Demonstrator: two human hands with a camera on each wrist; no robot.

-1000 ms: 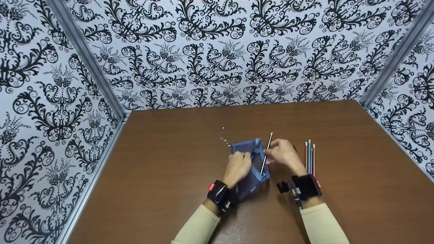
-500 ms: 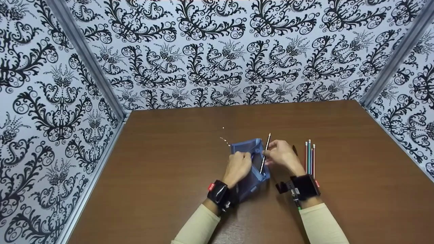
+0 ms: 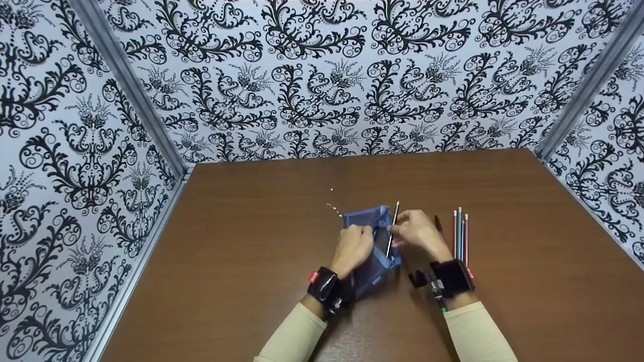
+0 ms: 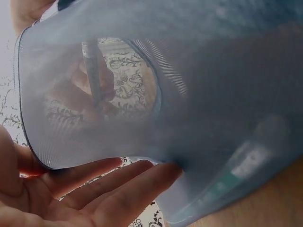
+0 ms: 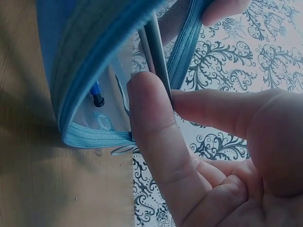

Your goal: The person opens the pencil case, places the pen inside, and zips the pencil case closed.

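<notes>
Blue mesh pouch [image 3: 370, 271] — left hand [image 3: 353, 246] gripping its edge, right hand [image 3: 417, 232] pinching a dark pencil [image 3: 395, 213] at its mouth

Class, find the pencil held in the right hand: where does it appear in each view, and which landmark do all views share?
Head: pencil right of centre, slanting from the right hand down into the blue pouch.
Left wrist: pencil upper left of centre, seen through mesh.
Right wrist: pencil at top centre, pinched in the right hand.
Shared landmark: the blue pouch.
</notes>
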